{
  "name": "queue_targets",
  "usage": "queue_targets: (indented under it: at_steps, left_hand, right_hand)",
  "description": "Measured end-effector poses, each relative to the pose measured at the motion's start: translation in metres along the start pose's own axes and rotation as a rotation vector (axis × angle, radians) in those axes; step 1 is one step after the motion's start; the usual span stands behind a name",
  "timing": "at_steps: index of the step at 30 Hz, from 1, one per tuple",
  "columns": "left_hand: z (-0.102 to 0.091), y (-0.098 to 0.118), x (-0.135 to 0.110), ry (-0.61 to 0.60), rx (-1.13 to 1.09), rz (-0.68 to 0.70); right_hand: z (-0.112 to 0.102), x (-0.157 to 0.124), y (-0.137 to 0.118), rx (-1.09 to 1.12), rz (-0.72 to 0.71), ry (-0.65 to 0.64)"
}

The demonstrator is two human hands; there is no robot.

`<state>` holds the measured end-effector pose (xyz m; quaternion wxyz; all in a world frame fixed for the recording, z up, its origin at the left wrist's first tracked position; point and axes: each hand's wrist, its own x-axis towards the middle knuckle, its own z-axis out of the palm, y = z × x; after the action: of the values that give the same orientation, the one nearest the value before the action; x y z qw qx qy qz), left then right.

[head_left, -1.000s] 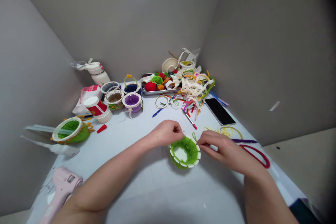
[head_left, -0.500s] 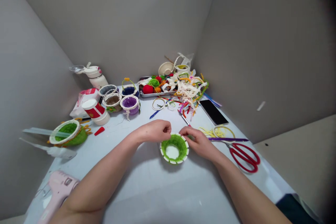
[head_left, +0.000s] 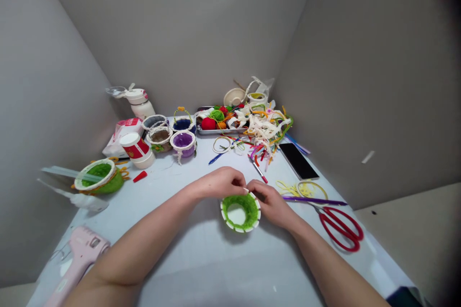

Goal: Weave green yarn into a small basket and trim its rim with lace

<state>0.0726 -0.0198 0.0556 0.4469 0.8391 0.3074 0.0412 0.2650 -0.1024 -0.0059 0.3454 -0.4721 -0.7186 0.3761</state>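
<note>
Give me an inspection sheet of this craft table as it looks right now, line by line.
Surface: pale table, bare near the front edge.
Job's things: green-yarn paper cup, upright, white bottom showing.
Clutter: red scissors, phone, pink glue gun, finished yarn baskets, metal tray of yarn balls, pipe cleaners.
Hands: left hand and right hand both pinch at the cup's far rim.
Cables: nothing seen.
Surroundings: plain grey walls on three sides.
</note>
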Motion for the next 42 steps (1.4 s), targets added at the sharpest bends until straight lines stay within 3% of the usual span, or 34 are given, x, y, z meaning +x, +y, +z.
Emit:
queue_targets:
  at_steps: [7,12,20,30,42]
  left_hand:
    - [0.001,-0.004,0.005,0.148,-0.039,-0.11]
    - [0.004,-0.009,0.009,0.178,-0.067,-0.121]
    - [0.008,-0.01,0.01,0.227,-0.031,-0.116]
    - [0.009,-0.007,0.009,0.245,0.012,-0.116]
    - [0.006,-0.009,0.008,0.221,0.012,-0.119]
  right_hand:
    - [-0.016,-0.007,-0.001,0.003,0.079,0.037]
    - [-0.023,-0.012,-0.007,-0.066,0.124,0.094]
    - [-0.023,-0.012,-0.018,-0.264,-0.132,0.171]
    - [-0.029,-0.02,-0.029,-0.724,-0.338,0.11]
    - [-0.034,-0.023,-0.029,-0.494,-0.278,0.046]
